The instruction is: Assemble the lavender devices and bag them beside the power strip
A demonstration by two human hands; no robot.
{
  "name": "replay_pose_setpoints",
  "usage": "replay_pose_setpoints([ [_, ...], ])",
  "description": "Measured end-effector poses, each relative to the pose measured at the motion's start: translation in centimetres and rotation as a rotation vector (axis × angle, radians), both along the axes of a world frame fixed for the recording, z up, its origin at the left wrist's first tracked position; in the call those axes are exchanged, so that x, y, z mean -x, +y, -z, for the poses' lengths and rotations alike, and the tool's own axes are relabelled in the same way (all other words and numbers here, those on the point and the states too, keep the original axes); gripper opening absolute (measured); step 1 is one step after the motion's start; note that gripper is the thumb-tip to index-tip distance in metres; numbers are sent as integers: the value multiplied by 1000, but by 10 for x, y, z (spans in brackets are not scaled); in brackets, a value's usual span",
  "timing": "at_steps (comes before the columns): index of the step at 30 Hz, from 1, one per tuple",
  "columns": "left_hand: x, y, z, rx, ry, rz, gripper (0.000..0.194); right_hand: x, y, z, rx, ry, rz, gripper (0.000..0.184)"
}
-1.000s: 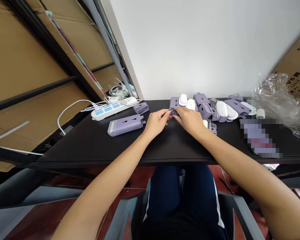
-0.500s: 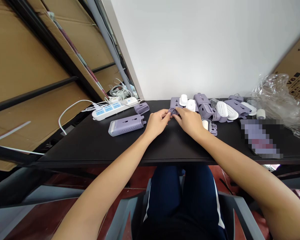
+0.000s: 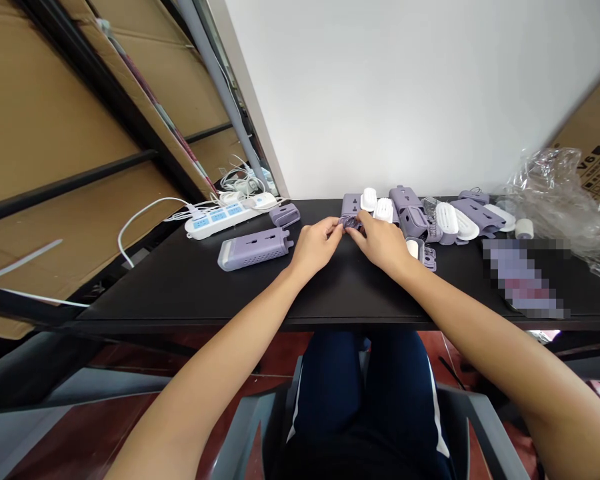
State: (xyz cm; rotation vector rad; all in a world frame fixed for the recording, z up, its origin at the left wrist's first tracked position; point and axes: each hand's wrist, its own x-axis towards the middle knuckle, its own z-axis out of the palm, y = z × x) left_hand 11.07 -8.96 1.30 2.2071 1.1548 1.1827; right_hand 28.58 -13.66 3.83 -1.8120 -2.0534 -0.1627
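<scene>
In the head view, a small purple plastic part with thin dark wire-like coils [image 3: 350,222] sits between my hands, partly covered by the fingers. My left hand [image 3: 317,245] pinches its left side with thumb and forefinger. Over its right side, the fingers of my right hand [image 3: 383,241] are closed. Left of my hands lies a long purple housing [image 3: 255,249] with a clear end and keyhole slots. Behind it rests a small purple cap [image 3: 285,215]. Just beyond the right hand are a purple housing [image 3: 351,203] and white ribbed oval pieces [image 3: 383,211].
Several purple housings [image 3: 411,221] and white oval pieces [image 3: 447,219] crowd the back right of the black table [image 3: 190,293]. A white power strip [image 3: 225,219] with cables stands back left. Clear plastic wrap [image 3: 555,193] and a cardboard box [image 3: 593,140] are at far right.
Both hands keep hold of the small coiled part, with only slight finger movement. The right fingers have shifted a little over it. The view has moved very slightly.
</scene>
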Motion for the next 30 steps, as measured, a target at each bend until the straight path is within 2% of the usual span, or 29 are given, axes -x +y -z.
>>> replay_pose_setpoints([
  [6,-1,-9,-7,-95,114,-51,27,-3,4,0,26,140,0,32],
  [13,-1,-10,-8,-136,166,-56,27,-8,9,0,60,447,-74,25],
  [18,-1,-10,-6,-159,177,-54,28,-10,11,-2,123,655,-137,26],
  [30,0,-10,-3,-218,200,-80,26,-7,9,-10,356,1033,-139,23],
])
